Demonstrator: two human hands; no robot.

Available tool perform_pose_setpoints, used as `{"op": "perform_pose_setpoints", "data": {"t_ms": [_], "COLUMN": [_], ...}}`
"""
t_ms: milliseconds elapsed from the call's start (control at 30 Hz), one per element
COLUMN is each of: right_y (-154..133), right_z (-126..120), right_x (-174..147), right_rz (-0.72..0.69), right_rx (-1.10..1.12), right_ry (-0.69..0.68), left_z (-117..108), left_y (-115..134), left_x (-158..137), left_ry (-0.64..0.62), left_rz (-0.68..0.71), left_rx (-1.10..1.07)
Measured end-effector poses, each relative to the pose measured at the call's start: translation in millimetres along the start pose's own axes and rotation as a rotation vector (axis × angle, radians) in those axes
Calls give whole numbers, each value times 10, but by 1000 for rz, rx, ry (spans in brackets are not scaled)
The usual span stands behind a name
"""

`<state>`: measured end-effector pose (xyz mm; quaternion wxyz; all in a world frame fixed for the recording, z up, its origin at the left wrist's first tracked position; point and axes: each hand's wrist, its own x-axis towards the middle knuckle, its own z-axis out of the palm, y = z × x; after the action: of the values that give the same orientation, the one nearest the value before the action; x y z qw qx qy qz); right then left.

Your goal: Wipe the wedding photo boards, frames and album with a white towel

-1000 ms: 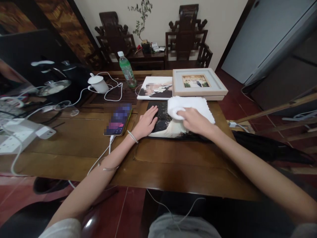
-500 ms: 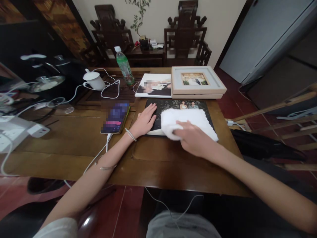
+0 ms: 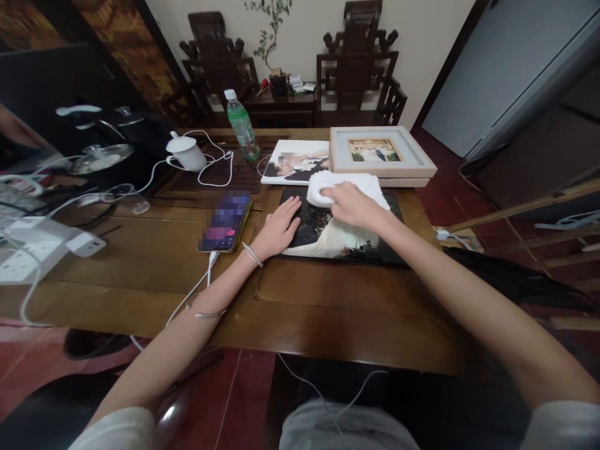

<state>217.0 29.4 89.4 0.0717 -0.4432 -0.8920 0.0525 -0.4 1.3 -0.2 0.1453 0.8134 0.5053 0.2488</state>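
Note:
A dark photo panel [image 3: 323, 234] with a pale gown in its picture lies flat on the wooden table [image 3: 309, 312]. My left hand [image 3: 281, 228] rests on the panel's left edge with its fingers stretched out flat. In my right hand [image 3: 354, 203] is a folded white towel [image 3: 363, 182], gripped at its near left part. The towel lies over the far part of the panel and hides the upper picture. Just beyond it are a white photo panel [image 3: 293, 169] and a light wooden picture frame [image 3: 407, 165], stacked on another frame.
Left of the panel lies a phone [image 3: 227, 222] with a charging cable plugged in. Farther back stand a green-labelled bottle [image 3: 244, 131] and a white lidded cup [image 3: 186, 153]. A power strip [image 3: 37, 256], a clear cup [image 3: 129, 199] and a pot [image 3: 103, 159] occupy the left side.
My right hand has pushed the towel away from me toward the panel's far edge, uncovering the pale gown in the picture. My left hand keeps its place on the panel.

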Motion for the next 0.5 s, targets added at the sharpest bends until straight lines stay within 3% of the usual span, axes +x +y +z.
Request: {"op": "perform_pose_setpoints", "data": {"t_ms": [133,300,400,500], "right_y": [-340,-717,-751,-633], "right_z": [194,326,275,164], "right_x": [-611,-1286,-1295,-1002], "right_rz": [-74,-241,-234,-146], "right_rx": [-11,7,26,32], "right_ry": [-75,-52,-64,-93], "left_z": [-2,3,11,11], "left_y": [14,-5,-26,-35], "left_x": [2,5,5,5], "left_ry": [-9,3,13,13], "left_rz": [-28,1,9,4], "left_rx": [18,13,6,1]}}
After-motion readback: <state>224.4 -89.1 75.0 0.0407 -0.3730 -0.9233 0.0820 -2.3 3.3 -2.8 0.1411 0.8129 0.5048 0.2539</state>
